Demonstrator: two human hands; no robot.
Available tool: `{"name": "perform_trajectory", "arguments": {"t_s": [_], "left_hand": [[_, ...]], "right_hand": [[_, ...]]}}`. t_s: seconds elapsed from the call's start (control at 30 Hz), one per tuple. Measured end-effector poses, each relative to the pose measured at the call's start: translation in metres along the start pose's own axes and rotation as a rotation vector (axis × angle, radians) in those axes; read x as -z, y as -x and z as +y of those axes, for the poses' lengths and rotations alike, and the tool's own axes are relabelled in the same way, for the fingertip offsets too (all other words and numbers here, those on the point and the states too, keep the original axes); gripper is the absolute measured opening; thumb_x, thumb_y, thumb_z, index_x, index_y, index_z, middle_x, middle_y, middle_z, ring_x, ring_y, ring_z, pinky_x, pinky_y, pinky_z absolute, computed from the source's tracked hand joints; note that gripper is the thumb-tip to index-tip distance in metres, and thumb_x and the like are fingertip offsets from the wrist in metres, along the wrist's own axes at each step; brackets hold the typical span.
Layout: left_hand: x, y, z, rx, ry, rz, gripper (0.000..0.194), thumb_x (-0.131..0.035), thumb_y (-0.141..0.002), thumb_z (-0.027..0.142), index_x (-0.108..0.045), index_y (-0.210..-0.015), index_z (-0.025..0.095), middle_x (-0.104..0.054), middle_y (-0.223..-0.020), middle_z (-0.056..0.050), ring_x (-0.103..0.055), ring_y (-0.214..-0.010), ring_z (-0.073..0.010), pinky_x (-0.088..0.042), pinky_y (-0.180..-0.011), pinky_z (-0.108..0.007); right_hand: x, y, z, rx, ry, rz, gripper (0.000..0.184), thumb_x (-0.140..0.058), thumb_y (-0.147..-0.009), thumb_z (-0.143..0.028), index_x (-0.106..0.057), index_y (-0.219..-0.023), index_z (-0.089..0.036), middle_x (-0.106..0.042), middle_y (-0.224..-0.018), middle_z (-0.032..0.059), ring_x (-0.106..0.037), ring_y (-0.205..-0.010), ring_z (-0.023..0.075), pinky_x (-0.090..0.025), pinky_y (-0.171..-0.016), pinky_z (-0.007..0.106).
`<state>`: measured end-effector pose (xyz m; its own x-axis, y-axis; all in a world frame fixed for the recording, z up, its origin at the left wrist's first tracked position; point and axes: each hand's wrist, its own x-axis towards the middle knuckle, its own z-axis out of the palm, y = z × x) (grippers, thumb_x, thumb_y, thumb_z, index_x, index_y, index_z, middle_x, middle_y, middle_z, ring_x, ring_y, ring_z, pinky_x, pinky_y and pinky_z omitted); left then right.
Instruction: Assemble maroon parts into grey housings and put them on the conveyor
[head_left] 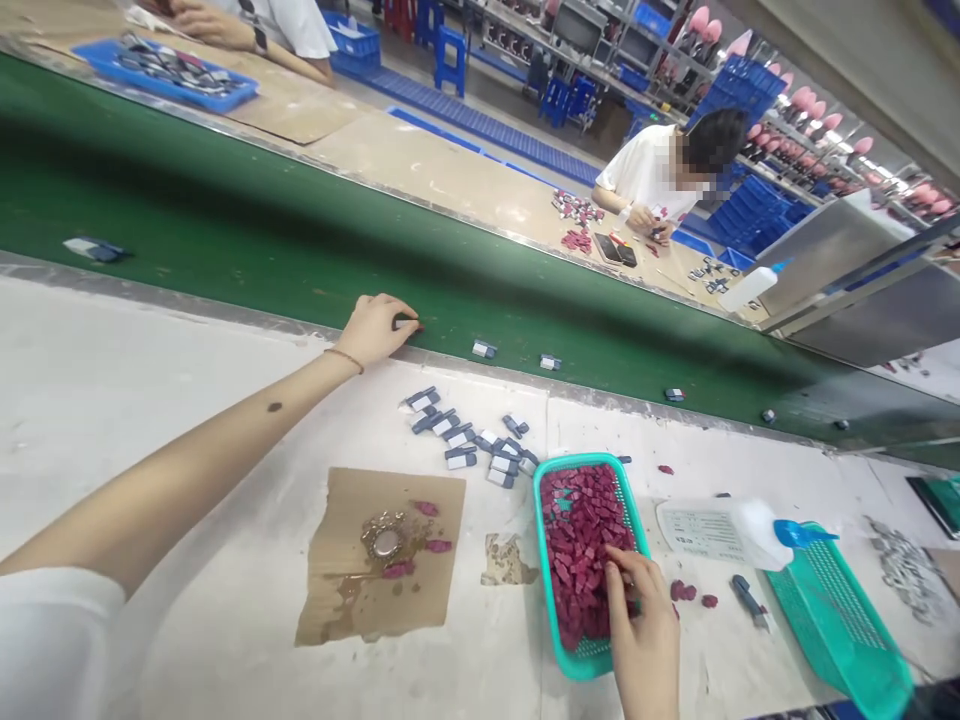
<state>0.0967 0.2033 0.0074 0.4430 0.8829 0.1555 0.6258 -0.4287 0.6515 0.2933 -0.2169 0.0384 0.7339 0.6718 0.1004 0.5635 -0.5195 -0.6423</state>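
Observation:
My left hand [379,328] is over the near edge of the green conveyor belt [300,225], fingers closed round a small grey-and-white part [403,322], mostly hidden. My right hand [645,610] reaches over the near right rim of a teal basket [538,520]. Its thumb and fingertips are closed together at the small dark red pieces [581,540]; what they pinch is hidden. Several blue-grey and white parts [459,437] lie loose between belt and basket. On a wet-stained cardboard sheet [337,560] are a small round metal dish [387,543] and a few red pieces [437,546].
More blue-grey parts [484,349] sit spaced along the belt. A bottle with a blue nozzle [720,530] lies beside a second teal basket [840,620] at right. Across the belt, one person [649,175] handles small parts; another's arm [217,25] is near a blue tray [165,75].

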Motion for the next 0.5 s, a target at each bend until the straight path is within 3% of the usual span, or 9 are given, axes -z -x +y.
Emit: {"name": "perform_trajectory", "arguments": {"t_s": [0.07,0.17,0.27,0.37,0.5], "left_hand": [[-0.018,-0.007,0.018,-0.175,-0.08,-0.051,0.041,-0.05,-0.081,0.042,-0.068,-0.104,0.013,-0.062,-0.12,-0.016,-0.046,-0.119,-0.0354,-0.031,-0.105,-0.049],[-0.051,-0.009,0.05,-0.451,-0.175,-0.251,0.053,-0.044,-0.086,0.043,-0.057,-0.126,0.011,-0.056,-0.127,-0.018,-0.049,-0.113,-0.0332,-0.038,-0.099,-0.046],[-0.073,-0.007,0.071,-0.531,-0.174,-0.359,0.044,-0.041,-0.088,0.036,-0.061,-0.12,0.014,-0.061,-0.115,-0.014,-0.055,-0.103,-0.0295,-0.043,-0.094,-0.042],[-0.074,-0.002,0.075,-0.561,-0.156,-0.375,0.041,-0.034,-0.09,0.031,-0.064,-0.113,0.015,-0.063,-0.109,-0.013,-0.057,-0.101,-0.0279,-0.044,-0.093,-0.04],[-0.059,0.005,0.065,-0.579,-0.133,-0.472,0.044,-0.03,-0.091,0.037,-0.065,-0.111,0.018,-0.065,-0.108,-0.011,-0.06,-0.1,-0.026,-0.046,-0.09,-0.035]], "right_hand": [[0.001,-0.001,0.004,0.061,0.072,-0.019,0.03,-0.052,-0.088,-0.043,-0.07,-0.098,-0.022,-0.065,-0.099,0.0115,-0.062,-0.097,0.0298,-0.051,-0.084,0.046],[0.001,-0.002,0.003,0.106,0.146,-0.011,0.027,-0.05,-0.09,-0.035,-0.067,-0.105,-0.022,-0.063,-0.104,0.0113,-0.061,-0.103,0.0291,-0.05,-0.088,0.046],[0.003,-0.004,-0.001,0.132,0.174,-0.038,0.024,-0.048,-0.09,-0.027,-0.066,-0.106,-0.023,-0.065,-0.104,0.0094,-0.063,-0.101,0.0264,-0.052,-0.086,0.042],[0.006,-0.009,-0.004,0.148,0.191,-0.053,0.022,-0.048,-0.091,-0.025,-0.066,-0.104,-0.023,-0.065,-0.1,0.0082,-0.064,-0.096,0.0245,-0.053,-0.082,0.038],[0.002,-0.022,-0.007,0.204,0.242,-0.062,0.022,-0.046,-0.094,-0.027,-0.065,-0.104,-0.022,-0.064,-0.099,0.008,-0.062,-0.094,0.0242,-0.053,-0.079,0.037]]}}
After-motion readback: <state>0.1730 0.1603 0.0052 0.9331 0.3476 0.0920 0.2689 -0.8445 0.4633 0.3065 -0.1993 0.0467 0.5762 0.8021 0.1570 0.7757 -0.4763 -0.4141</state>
